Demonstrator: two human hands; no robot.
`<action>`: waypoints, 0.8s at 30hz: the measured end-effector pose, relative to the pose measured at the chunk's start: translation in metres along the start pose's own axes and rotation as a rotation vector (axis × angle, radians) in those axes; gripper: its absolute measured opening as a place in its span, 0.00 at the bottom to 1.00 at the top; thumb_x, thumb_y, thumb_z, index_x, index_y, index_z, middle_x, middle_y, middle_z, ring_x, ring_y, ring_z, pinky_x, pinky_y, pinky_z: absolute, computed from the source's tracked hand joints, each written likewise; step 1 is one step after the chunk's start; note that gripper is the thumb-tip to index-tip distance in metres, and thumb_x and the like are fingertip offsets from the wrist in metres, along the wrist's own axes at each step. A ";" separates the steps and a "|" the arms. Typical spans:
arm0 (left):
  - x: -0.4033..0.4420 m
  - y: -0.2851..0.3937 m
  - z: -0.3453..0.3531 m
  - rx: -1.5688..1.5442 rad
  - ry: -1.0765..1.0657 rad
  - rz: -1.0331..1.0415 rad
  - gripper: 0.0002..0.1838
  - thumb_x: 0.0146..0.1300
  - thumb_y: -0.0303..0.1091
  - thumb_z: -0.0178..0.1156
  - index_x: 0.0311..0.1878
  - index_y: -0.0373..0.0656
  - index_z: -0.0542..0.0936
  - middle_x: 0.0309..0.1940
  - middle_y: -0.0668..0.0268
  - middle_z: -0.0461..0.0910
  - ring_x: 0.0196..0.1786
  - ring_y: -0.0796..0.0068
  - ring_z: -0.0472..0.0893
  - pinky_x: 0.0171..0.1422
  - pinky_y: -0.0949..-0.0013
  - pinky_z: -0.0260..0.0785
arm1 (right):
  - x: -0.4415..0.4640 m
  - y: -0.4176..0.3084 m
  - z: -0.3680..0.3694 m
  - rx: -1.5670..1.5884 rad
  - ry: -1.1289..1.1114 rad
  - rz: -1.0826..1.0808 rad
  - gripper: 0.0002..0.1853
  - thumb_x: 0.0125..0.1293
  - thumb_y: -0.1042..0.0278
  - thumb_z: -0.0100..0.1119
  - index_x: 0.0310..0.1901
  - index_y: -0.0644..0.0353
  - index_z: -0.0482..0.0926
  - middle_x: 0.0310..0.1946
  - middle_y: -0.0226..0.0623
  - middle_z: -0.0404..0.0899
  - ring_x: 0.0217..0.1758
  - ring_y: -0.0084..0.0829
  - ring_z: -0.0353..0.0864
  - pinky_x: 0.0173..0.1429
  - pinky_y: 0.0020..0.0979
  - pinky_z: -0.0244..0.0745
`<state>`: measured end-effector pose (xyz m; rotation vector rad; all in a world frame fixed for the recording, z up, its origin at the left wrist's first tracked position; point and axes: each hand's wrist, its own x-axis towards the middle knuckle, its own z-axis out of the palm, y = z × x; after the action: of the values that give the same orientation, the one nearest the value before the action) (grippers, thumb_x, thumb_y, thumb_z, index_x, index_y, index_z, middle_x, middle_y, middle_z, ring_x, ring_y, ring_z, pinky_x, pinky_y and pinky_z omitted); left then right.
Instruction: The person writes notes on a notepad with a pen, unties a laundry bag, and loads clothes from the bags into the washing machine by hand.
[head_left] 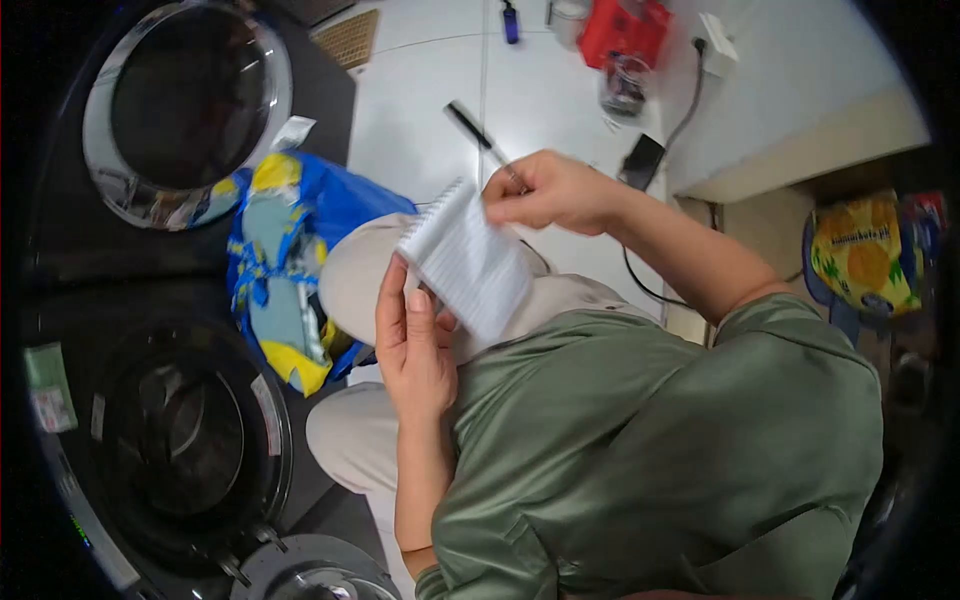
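Notepad (470, 265): lined, spiral-bound, held up above the lap in the left hand (415, 350). Left fingers gripping its edge, thumb alongside. Page motion-blurred, can't read any writing.

Right hand (550, 190): fingers closed on a pen (470, 128), black end sticking out away from the pad. Right fingertips right at the pad's far edge; can't tell if they touch the paper.

Just under the left fingers: pale trousers (350, 440). Past the fingertips of that hand, a blue-and-yellow bag (335, 190) against the dark machines: upper round door (185, 100) closed, lower drum (175, 440) with its door (310, 575) swung out.

Beyond the right fingers, on white floor tile (410, 100): purple bottle (511, 24), red bag (625, 30), jar (625, 88). Near the right wrist: black flat object (643, 158). Well behind it: yellow packet (862, 250).
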<state>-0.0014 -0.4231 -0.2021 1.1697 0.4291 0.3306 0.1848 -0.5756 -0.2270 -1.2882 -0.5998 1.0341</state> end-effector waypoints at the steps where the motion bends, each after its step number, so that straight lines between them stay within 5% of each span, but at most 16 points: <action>1: 0.003 -0.001 0.014 0.013 -0.109 0.027 0.25 0.73 0.33 0.50 0.70 0.41 0.60 0.68 0.61 0.62 0.62 0.68 0.72 0.60 0.67 0.71 | -0.015 0.009 -0.019 0.104 0.072 0.023 0.13 0.64 0.61 0.64 0.40 0.64 0.79 0.22 0.21 0.69 0.21 0.14 0.59 0.26 0.20 0.52; 5: 0.006 -0.028 0.054 0.229 -0.317 -0.110 0.28 0.73 0.34 0.49 0.72 0.45 0.54 0.67 0.57 0.62 0.63 0.59 0.72 0.60 0.61 0.72 | -0.057 0.050 -0.033 0.538 0.226 0.150 0.08 0.70 0.65 0.57 0.42 0.60 0.75 0.23 0.18 0.67 0.20 0.12 0.57 0.24 0.18 0.50; 9: 0.016 -0.026 0.058 0.223 -0.113 -0.190 0.24 0.72 0.33 0.51 0.68 0.42 0.61 0.66 0.56 0.64 0.62 0.59 0.73 0.59 0.60 0.73 | -0.069 0.112 -0.073 0.780 0.372 0.159 0.07 0.69 0.67 0.58 0.37 0.61 0.76 0.21 0.19 0.65 0.20 0.12 0.58 0.22 0.20 0.51; 16: 0.007 0.009 -0.022 0.079 0.218 -0.079 0.15 0.72 0.29 0.49 0.58 0.34 0.70 0.49 0.55 0.78 0.47 0.63 0.82 0.50 0.63 0.78 | -0.052 0.324 -0.216 0.172 0.841 0.437 0.05 0.63 0.66 0.60 0.32 0.55 0.78 0.17 0.21 0.63 0.17 0.18 0.59 0.22 0.25 0.55; 17: 0.003 0.016 -0.035 0.041 0.286 -0.067 0.15 0.71 0.32 0.51 0.56 0.34 0.71 0.47 0.56 0.79 0.46 0.64 0.82 0.50 0.65 0.78 | -0.054 0.348 -0.230 0.138 0.823 0.476 0.07 0.62 0.64 0.60 0.35 0.58 0.79 0.18 0.24 0.68 0.20 0.22 0.66 0.23 0.28 0.61; 19: -0.004 0.034 -0.066 0.048 0.458 -0.065 0.14 0.71 0.32 0.51 0.55 0.34 0.72 0.46 0.57 0.79 0.46 0.64 0.82 0.50 0.65 0.78 | -0.058 0.369 -0.233 -0.353 0.850 0.385 0.19 0.60 0.55 0.61 0.40 0.67 0.80 0.28 0.42 0.82 0.28 0.37 0.80 0.32 0.36 0.73; 20: -0.007 0.042 -0.081 0.045 0.534 -0.064 0.14 0.71 0.32 0.51 0.54 0.34 0.72 0.46 0.57 0.79 0.45 0.64 0.81 0.50 0.65 0.78 | -0.058 0.475 -0.288 -0.893 0.771 0.288 0.24 0.59 0.47 0.62 0.38 0.67 0.81 0.33 0.51 0.82 0.34 0.46 0.81 0.40 0.42 0.74; 21: -0.010 0.050 -0.098 0.110 0.565 -0.037 0.13 0.71 0.32 0.51 0.53 0.35 0.73 0.45 0.58 0.79 0.45 0.65 0.81 0.49 0.66 0.77 | -0.060 0.442 -0.263 -0.797 0.882 0.439 0.28 0.57 0.42 0.62 0.40 0.65 0.81 0.37 0.58 0.80 0.42 0.51 0.81 0.47 0.45 0.74; 22: -0.013 0.059 -0.112 0.202 0.587 -0.066 0.14 0.70 0.34 0.53 0.54 0.36 0.73 0.46 0.58 0.79 0.45 0.66 0.81 0.49 0.67 0.76 | -0.057 0.426 -0.248 -0.963 0.886 0.556 0.26 0.58 0.53 0.65 0.43 0.73 0.76 0.43 0.60 0.79 0.49 0.55 0.79 0.55 0.44 0.72; 23: -0.013 0.068 -0.125 0.334 0.588 -0.096 0.15 0.70 0.34 0.53 0.54 0.36 0.74 0.46 0.59 0.79 0.45 0.68 0.81 0.48 0.69 0.75 | -0.061 0.472 -0.270 -1.128 0.726 0.609 0.28 0.55 0.52 0.67 0.47 0.71 0.75 0.52 0.61 0.73 0.55 0.56 0.75 0.61 0.44 0.70; 24: -0.013 0.073 -0.141 0.464 0.582 -0.135 0.15 0.70 0.35 0.54 0.54 0.36 0.75 0.47 0.60 0.79 0.45 0.69 0.81 0.48 0.70 0.74 | -0.060 0.422 -0.239 -1.126 0.735 0.719 0.29 0.54 0.52 0.68 0.49 0.69 0.75 0.55 0.61 0.71 0.56 0.57 0.74 0.62 0.44 0.69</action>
<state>-0.0831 -0.2886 -0.1777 1.4792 1.1340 0.4695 0.2411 -0.7635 -0.6747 -2.8451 -0.0726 0.6258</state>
